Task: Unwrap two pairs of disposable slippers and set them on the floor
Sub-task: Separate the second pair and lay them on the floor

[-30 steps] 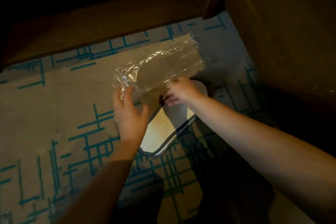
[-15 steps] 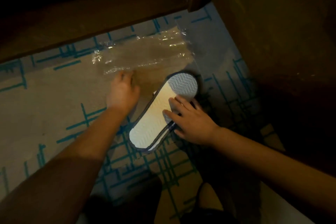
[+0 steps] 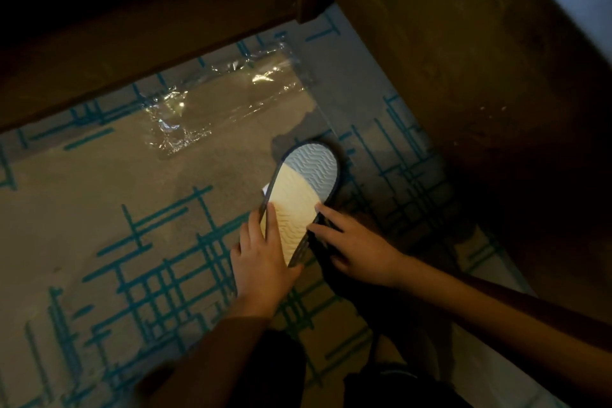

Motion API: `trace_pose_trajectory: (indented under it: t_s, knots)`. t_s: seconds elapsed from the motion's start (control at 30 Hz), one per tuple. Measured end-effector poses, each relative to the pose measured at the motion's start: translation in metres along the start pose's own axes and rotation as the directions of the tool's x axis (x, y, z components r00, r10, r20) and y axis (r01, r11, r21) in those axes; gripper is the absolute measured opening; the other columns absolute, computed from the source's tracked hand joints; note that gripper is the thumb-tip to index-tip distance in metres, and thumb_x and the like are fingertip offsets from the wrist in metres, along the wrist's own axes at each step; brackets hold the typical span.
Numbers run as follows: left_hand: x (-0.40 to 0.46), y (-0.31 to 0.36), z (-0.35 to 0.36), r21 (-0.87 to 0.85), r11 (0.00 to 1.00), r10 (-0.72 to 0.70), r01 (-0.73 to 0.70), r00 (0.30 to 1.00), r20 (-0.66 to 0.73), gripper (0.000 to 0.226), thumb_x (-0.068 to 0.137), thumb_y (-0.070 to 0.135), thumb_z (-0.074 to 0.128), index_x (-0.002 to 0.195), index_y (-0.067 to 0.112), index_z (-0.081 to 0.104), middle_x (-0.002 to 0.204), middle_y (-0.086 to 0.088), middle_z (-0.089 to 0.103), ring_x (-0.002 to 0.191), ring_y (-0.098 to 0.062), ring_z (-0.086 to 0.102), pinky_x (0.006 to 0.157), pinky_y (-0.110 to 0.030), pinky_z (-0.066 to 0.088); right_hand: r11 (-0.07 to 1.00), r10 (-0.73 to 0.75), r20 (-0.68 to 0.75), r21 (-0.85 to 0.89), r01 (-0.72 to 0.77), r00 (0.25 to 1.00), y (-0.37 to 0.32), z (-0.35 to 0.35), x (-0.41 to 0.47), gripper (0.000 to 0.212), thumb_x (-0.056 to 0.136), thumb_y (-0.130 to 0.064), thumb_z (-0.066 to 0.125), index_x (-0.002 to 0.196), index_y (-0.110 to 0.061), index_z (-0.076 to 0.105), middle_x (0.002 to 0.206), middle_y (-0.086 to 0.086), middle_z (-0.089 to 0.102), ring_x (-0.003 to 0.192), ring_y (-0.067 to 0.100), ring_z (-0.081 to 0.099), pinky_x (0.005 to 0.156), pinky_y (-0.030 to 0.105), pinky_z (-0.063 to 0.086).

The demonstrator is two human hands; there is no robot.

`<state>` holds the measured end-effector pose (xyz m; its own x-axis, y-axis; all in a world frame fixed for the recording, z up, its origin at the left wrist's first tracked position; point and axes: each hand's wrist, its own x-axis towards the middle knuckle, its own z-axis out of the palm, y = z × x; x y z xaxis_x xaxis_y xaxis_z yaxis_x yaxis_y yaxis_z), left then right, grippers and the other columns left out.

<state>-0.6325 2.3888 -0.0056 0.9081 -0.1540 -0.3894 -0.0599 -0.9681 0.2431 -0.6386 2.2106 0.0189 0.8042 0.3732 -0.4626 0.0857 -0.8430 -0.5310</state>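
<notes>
A pair of disposable slippers [image 3: 303, 190] lies stacked on the carpet, its white ridged sole facing up and dark trim around the edge. My left hand [image 3: 261, 258] grips the heel end along the left edge, fingers on the sole. On the right edge rests my right hand [image 3: 351, 243], its fingertips touching the sole and the trim. The empty clear plastic wrapper [image 3: 225, 99] lies flat and crumpled on the carpet beyond the slippers, apart from both hands.
The floor is a beige carpet [image 3: 82, 225] with teal line patterns. Dark wooden furniture [image 3: 149, 26] runs along the far side, and a dark wooden panel [image 3: 480, 76] stands at the right. My dark-clothed legs are at the bottom edge.
My left hand let go of the plastic wrapper, which now lies on the carpet, and came back to the slippers' heel. The right hand stayed on the slippers' right edge.
</notes>
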Motion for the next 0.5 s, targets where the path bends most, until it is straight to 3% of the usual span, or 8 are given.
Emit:
trace_pose_trajectory:
  t_s: [0.07,0.17,0.23,0.33,0.43,0.5]
  knots:
    - [-0.008,0.000,-0.002,-0.020,0.999,-0.047,0.046,0.999,-0.026,0.113,0.055,0.046,0.079,0.145,0.015,0.018,0.141,-0.019,0.036,0.125,-0.036,0.041,0.095,-0.050,0.042,0.931,0.182,-0.075,0.332,-0.148,0.980,-0.004,-0.001,0.001,0.061,0.085,-0.004,0.057,0.141,-0.011,0.036,0.151,0.015,0.029,0.136,0.019,0.033,0.105,0.015,0.025]
    - [-0.016,0.000,-0.004,-0.111,0.987,-0.115,0.118,0.993,0.031,0.103,0.064,0.041,0.073,0.146,0.016,0.016,0.141,-0.017,0.033,0.129,-0.034,0.035,0.102,-0.049,0.039,0.544,0.523,0.017,0.763,-0.349,0.852,-0.013,0.000,0.009,0.047,0.090,-0.006,0.052,0.136,-0.010,0.041,0.134,0.014,0.048,0.091,0.012,0.054,0.084,0.026,0.041]
    - [-0.016,-0.001,-0.005,-0.248,0.960,-0.125,0.134,0.991,0.053,0.098,0.065,0.036,0.071,0.145,0.016,0.018,0.142,-0.016,0.032,0.130,-0.032,0.034,0.106,-0.047,0.037,0.375,0.599,0.070,0.856,-0.357,0.798,-0.015,0.003,0.018,0.039,0.091,-0.007,0.051,0.130,-0.009,0.044,0.123,0.013,0.050,0.084,0.016,0.054,0.077,0.033,0.047]
    - [-0.010,0.000,-0.014,-0.472,0.872,-0.111,0.128,0.992,0.065,0.086,0.061,0.029,0.073,0.137,0.019,0.035,0.133,-0.011,0.043,0.122,-0.028,0.043,0.102,-0.030,0.037,0.153,0.614,0.109,0.955,-0.254,0.781,-0.018,-0.002,0.026,0.022,0.091,-0.006,0.052,0.110,-0.014,0.045,0.093,0.005,0.051,0.076,0.014,0.055,0.063,0.024,0.049]
    - [-0.002,0.008,-0.028,-0.597,0.778,-0.087,0.197,0.974,0.209,0.069,0.066,0.030,0.076,0.128,0.022,0.048,0.121,0.005,0.054,0.119,-0.019,0.052,0.095,-0.022,0.039,0.098,0.578,0.163,0.959,-0.266,0.799,-0.023,-0.008,0.028,0.007,0.091,-0.010,0.053,0.092,-0.018,0.054,0.082,0.002,0.057,0.071,0.011,0.057,0.059,0.022,0.051]
    - [0.002,0.014,-0.033,-0.707,0.664,-0.019,0.246,0.950,0.312,0.042,0.072,0.020,0.075,0.109,0.031,0.060,0.102,0.015,0.060,0.112,-0.013,0.059,0.087,-0.016,0.046,0.068,0.553,0.167,0.968,-0.243,0.816,-0.025,-0.010,0.027,0.011,0.092,-0.012,0.052,0.084,-0.018,0.057,0.084,0.005,0.062,0.073,0.013,0.061,0.060,0.022,0.052]
